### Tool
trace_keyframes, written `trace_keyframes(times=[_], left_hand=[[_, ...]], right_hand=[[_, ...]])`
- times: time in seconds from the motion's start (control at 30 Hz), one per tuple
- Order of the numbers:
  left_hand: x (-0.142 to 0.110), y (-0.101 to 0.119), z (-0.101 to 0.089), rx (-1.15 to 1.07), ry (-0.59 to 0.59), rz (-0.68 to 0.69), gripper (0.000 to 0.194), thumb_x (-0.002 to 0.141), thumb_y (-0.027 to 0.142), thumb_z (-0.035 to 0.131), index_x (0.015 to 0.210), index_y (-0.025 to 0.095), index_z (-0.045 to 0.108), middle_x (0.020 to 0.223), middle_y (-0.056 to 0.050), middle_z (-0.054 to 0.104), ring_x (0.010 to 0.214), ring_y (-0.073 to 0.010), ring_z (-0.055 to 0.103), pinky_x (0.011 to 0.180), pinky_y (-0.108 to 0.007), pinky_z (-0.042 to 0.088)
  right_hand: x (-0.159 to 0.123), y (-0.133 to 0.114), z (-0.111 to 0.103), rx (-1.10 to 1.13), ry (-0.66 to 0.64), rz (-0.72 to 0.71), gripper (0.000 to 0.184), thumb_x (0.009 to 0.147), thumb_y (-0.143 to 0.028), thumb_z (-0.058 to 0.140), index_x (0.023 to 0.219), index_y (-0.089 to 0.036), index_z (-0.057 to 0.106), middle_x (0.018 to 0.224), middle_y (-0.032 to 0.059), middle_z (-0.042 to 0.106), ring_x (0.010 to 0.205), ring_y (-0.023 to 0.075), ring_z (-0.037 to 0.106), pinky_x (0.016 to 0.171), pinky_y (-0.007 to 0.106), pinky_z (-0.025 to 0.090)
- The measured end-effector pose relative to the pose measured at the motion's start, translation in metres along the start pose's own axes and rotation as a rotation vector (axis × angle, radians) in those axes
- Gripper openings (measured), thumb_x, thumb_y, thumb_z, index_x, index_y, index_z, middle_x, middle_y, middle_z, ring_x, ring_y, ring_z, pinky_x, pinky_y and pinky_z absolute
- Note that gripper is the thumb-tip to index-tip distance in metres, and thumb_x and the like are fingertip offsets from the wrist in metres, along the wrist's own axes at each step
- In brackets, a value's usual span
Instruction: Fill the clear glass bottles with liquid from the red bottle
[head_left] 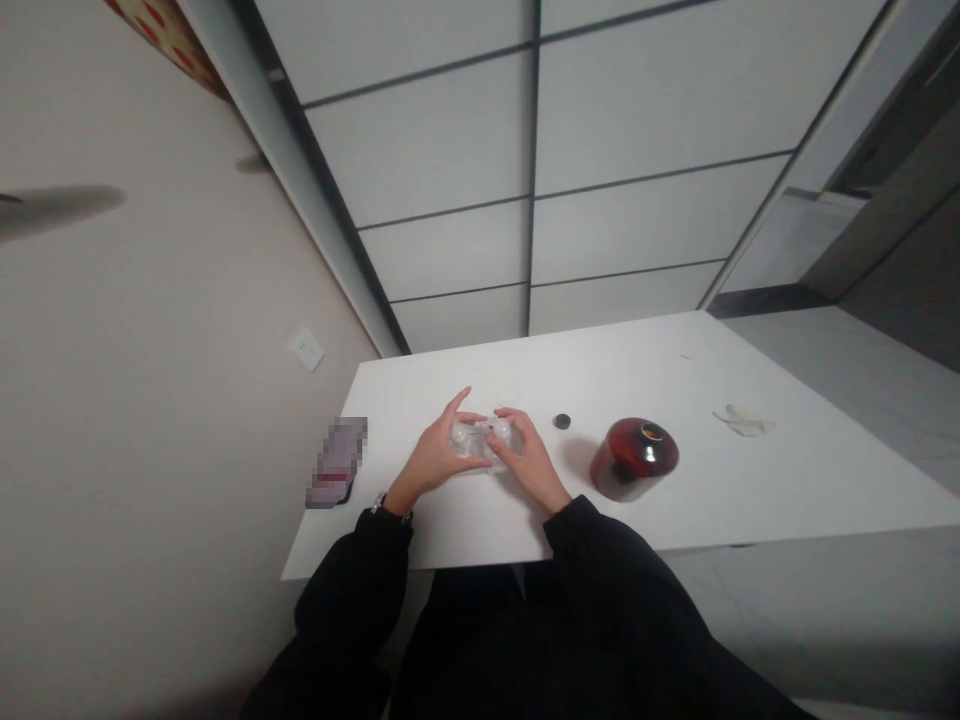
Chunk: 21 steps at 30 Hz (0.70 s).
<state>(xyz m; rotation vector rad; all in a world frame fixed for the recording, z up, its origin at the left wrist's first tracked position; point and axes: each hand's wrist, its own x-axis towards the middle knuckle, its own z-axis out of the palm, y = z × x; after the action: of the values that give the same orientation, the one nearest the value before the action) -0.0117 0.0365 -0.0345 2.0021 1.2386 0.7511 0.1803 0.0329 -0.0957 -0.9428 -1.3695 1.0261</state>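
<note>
Clear plastic blister pack (474,440) sits near the middle of the white table (697,500), cupped between our two hands, its two round domes showing between our fingers. Our left hand (433,458) comes in from the lower left with its fingers (471,418) spread and one raised clear of the pack, while our right hand (531,458) curls over the other end, pressing down on a dome. Together they seem to pinch the pack from both sides, likely to steady it, though we cannot tell how hard. Our forearms angle inward in black sleeves (600,560), a wristwatch (380,503) on the left wrist. A small black cap (562,421) and a dark red glass jar (634,458) stand just beyond the right hand, apparently within easy reach, and crumpled clear film (742,421) lies farther along
</note>
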Motion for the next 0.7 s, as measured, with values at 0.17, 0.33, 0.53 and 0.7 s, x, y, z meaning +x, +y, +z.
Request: trace_keyframes(times=[0.17, 0.33, 0.53, 0.7], left_hand=[[-0.001, -0.007, 0.004, -0.038, 0.045, 0.029, 0.123, 0.072, 0.037, 0.092, 0.165, 0.025, 0.012, 0.136, -0.014, 0.07, 0.135, -0.0305, 0.06, 0.122, -0.052, 0.035], [-0.005, -0.01, -0.001, -0.065, 0.031, 0.043, 0.124, 0.074, 0.035, 0.09, 0.166, 0.023, 0.008, 0.134, -0.015, 0.071, 0.133, -0.0302, 0.061, 0.12, -0.052, 0.037], [-0.014, -0.014, -0.011, -0.032, 0.069, -0.002, 0.125, 0.076, 0.041, 0.089, 0.166, 0.022, 0.004, 0.135, -0.015, 0.069, 0.13, -0.0295, 0.061, 0.12, -0.051, 0.037], [-0.014, -0.018, -0.014, 0.007, 0.074, 0.01, 0.123, 0.078, 0.045, 0.086, 0.166, 0.022, 0.003, 0.134, -0.014, 0.069, 0.13, -0.0292, 0.061, 0.12, -0.052, 0.036]], right_hand=[[0.0, 0.002, -0.006, 0.017, -0.094, 0.023, 0.023, 0.084, -0.038, 0.07, 0.103, -0.026, 0.064, 0.133, 0.0075, 0.061, 0.136, 0.0294, 0.051, 0.122, 0.049, 0.032], [0.002, 0.004, -0.005, 0.056, -0.163, 0.039, 0.026, 0.079, -0.03, 0.06, 0.104, -0.027, 0.064, 0.136, 0.0071, 0.058, 0.143, 0.0312, 0.044, 0.126, 0.051, 0.028], [0.002, -0.009, 0.009, 0.063, -0.175, 0.048, 0.046, 0.083, -0.038, 0.059, 0.128, -0.027, 0.058, 0.153, 0.0083, 0.05, 0.152, 0.0295, 0.037, 0.13, 0.05, 0.022], [-0.056, -0.047, -0.003, -0.148, 0.116, -0.079, 0.045, 0.095, -0.038, 0.062, 0.139, -0.03, 0.052, 0.154, 0.0105, 0.051, 0.15, 0.0295, 0.042, 0.126, 0.054, 0.031]])
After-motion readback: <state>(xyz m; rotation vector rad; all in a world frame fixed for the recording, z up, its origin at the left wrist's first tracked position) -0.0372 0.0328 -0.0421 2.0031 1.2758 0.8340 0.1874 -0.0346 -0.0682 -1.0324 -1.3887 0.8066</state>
